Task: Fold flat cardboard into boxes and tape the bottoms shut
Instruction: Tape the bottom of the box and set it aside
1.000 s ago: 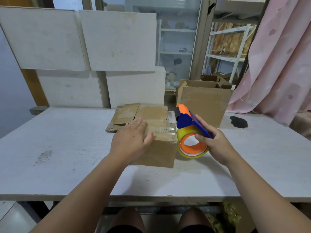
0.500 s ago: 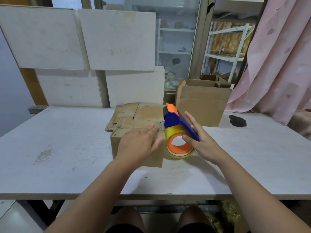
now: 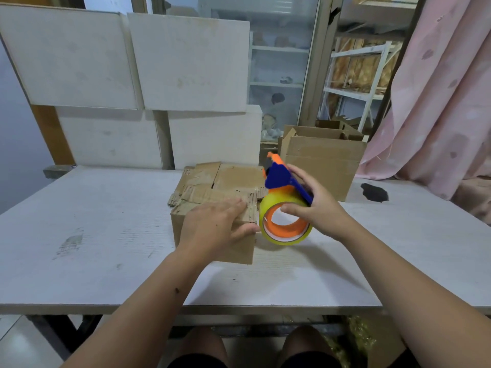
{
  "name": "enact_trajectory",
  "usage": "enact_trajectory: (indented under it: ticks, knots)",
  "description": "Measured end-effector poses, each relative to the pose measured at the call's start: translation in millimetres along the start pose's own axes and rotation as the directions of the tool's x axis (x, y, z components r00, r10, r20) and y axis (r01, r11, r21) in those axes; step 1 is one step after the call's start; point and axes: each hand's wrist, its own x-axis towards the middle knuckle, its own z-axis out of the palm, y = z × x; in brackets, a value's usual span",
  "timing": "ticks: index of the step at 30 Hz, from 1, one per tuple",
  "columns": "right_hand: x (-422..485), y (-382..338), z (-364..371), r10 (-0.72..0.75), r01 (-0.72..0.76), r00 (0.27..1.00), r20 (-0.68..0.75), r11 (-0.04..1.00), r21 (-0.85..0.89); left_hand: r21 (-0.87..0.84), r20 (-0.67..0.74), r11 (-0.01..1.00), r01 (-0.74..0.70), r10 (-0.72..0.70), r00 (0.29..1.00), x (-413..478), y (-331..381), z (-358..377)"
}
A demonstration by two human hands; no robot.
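Hands (image 3: 216, 229) (image 3: 317, 208) on box (image 3: 233, 179), tape (image 3: 273, 205); white table (image 3: 106, 235)

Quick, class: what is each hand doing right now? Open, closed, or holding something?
Left hand: open, fingers flat, pressing on top of the cardboard box.
Right hand: holding the tape dispenser.

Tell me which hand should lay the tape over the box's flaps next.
Right hand: it grips the tape dispenser at the right edge of the box, while the left hand lies flat on the flaps, holding them down.

Brown box (image 3: 239, 252), blue-orange dispenser (image 3: 277, 176), perhaps yellowish tape (image 3: 273, 203)
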Motion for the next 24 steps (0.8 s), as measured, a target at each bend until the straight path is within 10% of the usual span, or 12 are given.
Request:
enact_trajectory:
  ticks: [5,9,18,24]
  knots:
    - [-9,-1,-4,-0.037,0.037,0.999,-0.023,0.999,-0.004,-0.009,0.021,1.0,-0.02,0.02,1.0,2,-1,-1]
    - [-8,12,-5,-0.029,0.05,0.997,0.068,0.941,-0.334,-0.033,0.031,0.999,-0.017,0.018,0.999,2,0,-4]
    - [-15,14,-19,-0.015,0.016,0.996,-0.086,1.0,0.007,-0.031,0.04,0.999,-0.013,0.014,0.999,2,-1,-4]
    - [-26,25,-23,0.006,0.007,0.999,0.032,0.915,-0.404,-0.037,0.02,0.999,0.004,-0.004,1.0,1,1,-5]
